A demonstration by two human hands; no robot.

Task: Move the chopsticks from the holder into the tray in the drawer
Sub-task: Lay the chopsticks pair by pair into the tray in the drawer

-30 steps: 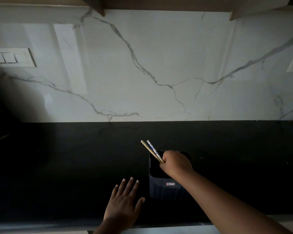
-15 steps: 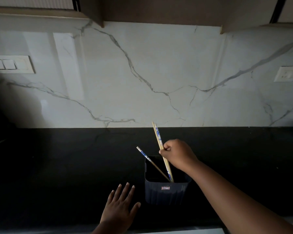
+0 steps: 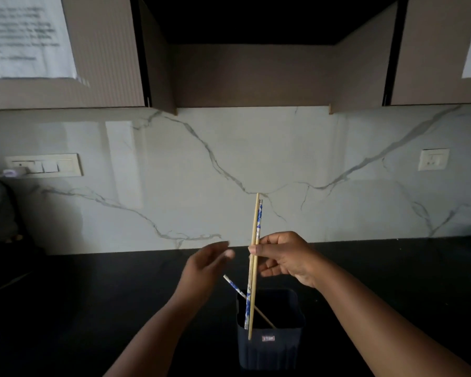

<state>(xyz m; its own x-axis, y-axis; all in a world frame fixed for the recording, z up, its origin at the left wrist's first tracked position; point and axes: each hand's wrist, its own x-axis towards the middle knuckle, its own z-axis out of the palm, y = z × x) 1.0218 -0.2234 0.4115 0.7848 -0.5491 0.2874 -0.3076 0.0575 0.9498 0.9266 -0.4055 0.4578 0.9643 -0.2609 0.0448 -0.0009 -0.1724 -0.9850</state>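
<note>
Now right hand (image 3: pixel 286 258) pinches two upright chopsticks (image 3: pixel 254 254) above the holder (image 3: pixel 269 346); left hand (image 3: pixel 207 263), released, just beside them.

You face a black counter (image 3: pixel 93 308), a marble wall (image 3: pixel 174 164) with a switch plate (image 3: pixel 45 165) and socket (image 3: pixel 433 159), and cabinets (image 3: pixel 106 63) above.

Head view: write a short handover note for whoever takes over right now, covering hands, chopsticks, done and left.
Right hand: pinches two upright wooden chopsticks, one with a blue-and-white pattern, tips near the rim of the dark square ribbed plastic holder.
Left hand: open, raised beside them, holds nothing.
One patterned chopstick leans in the holder.
Done: pair almost lifted out.
Left: carry the pair to the drawer tray, not in view; fetch the last one.
</note>
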